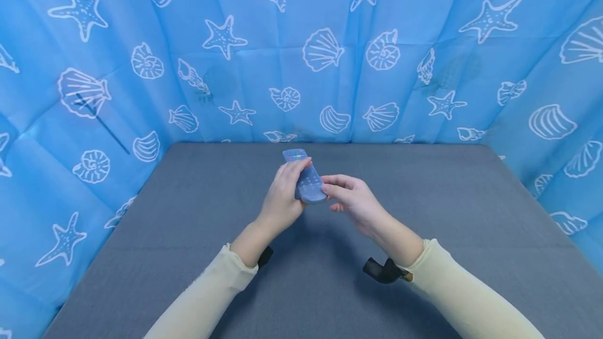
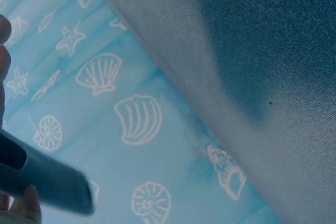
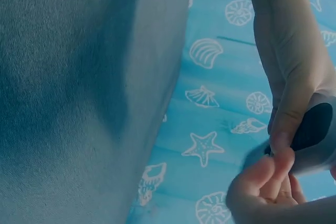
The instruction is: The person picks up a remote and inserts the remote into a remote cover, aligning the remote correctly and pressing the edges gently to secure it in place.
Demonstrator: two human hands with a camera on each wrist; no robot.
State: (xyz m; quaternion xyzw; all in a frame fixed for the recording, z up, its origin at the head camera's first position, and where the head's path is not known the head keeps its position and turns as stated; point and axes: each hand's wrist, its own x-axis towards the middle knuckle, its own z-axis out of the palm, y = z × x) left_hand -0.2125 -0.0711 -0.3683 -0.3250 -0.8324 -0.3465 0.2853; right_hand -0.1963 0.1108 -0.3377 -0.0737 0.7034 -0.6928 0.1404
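Observation:
A slim blue-grey case (image 1: 312,191) with a rounded near end, pale specks and a shiny strip near its far end is held above the table. My left hand (image 1: 281,195) grips its side. At the near right edge, the thumb and fingers of my right hand (image 1: 346,196) pinch it. The right wrist view shows the case (image 3: 315,162) from another side, with a dark oval (image 3: 314,124) in its surface close to the left thumb. In the left wrist view, one end of the case (image 2: 60,184) juts out past the fingertips (image 2: 30,203).
A grey cloth-covered table (image 1: 320,297) lies under both hands. Blue curtains (image 1: 292,56) with white shells and starfish surround its back and sides. A black device (image 1: 386,271) is on the right wrist, and another (image 1: 265,257) is on the left.

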